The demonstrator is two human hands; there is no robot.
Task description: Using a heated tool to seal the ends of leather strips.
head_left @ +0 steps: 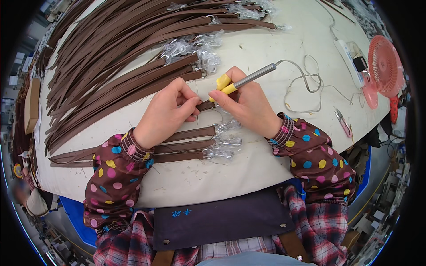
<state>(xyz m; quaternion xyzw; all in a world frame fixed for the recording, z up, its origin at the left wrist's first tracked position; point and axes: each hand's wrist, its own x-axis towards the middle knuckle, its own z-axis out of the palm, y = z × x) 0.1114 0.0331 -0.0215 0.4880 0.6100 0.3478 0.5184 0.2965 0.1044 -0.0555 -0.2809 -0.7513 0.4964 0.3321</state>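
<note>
1. Tan cardboard box (32, 106) – at the left edge of the white-topped table (253, 166).
2. Large pile of long, flat brown straps (93, 73) – fanned across the table's left half toward the far edge; many right-hand ends carry metal hardware in crumpled clear plastic film (208, 57).
3. Smaller row of brown straps (184, 156) – nearer the table's front edge, lying side by side, film-wrapped hardware at their right ends.
4. Left hand (166, 113) – fingers curled, thumb and forefinger pinched on item 5.
5. Single dark brown strap end (206, 106) – mid-table, between the two hands.
6. Right hand (248, 104) – closed pen-fashion on item 7.
7. Pen-shaped tool with silver barrel and yellow grip (255, 76) – tilted, lower end at item 5; contact cannot be told.
8. Thin grey cord (306, 76) – looped on the table, running from the tool.
9. Pink-handled metal snips (343, 123) – near the right edge.
10. White power strip (349, 63) – near the right edge, beside item 11.
11. Round pink fan (385, 66) – at the right edge.
</note>
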